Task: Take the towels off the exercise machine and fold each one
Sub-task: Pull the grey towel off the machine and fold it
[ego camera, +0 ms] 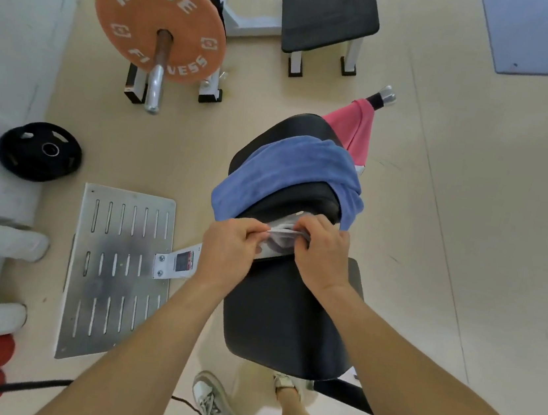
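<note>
Beige gym floor (450, 246) under exercise machine (286, 319)

We see the exercise machine's black seat pad (286, 319) and, beyond it, its back pad (296, 127). A blue towel (287, 171) lies draped across the back pad. A white towel (278, 242) is bunched at the gap between the pads, and a pink towel (351, 127) hangs from a bar (383, 96) beside them. On the beige floor (436, 227) lies a black weight plate (39, 151).
</note>
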The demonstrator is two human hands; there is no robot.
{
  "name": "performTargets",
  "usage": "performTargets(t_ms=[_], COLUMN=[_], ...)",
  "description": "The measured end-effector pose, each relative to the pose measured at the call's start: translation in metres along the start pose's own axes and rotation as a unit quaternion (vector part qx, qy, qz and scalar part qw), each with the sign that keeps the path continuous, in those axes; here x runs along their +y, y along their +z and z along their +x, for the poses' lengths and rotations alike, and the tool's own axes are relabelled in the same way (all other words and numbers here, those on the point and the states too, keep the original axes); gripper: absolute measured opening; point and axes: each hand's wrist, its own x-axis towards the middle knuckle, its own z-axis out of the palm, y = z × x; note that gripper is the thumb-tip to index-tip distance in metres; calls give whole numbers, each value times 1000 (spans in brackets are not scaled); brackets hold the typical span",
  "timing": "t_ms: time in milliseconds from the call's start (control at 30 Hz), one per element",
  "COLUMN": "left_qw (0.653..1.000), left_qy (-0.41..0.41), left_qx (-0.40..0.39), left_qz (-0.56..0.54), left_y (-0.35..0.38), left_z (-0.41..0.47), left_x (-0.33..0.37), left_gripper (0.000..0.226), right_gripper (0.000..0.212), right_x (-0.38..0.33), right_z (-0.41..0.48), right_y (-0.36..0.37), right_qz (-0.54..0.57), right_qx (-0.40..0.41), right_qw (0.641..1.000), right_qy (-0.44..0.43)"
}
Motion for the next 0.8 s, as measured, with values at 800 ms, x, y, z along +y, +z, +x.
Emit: performTargets(t_ms=[800], left_qw=[964], left_qy=[54], left_qx=[175], left_qz=[-192], left_y=[-121], left_z=[-201], left_x=[21], left_gripper=[31], right_gripper=[19], right_x=[-91], right_z=[-104], right_y=[-136], right_qz=[-215], right_qx=[-4], right_qw=[967], right_qy=[-140])
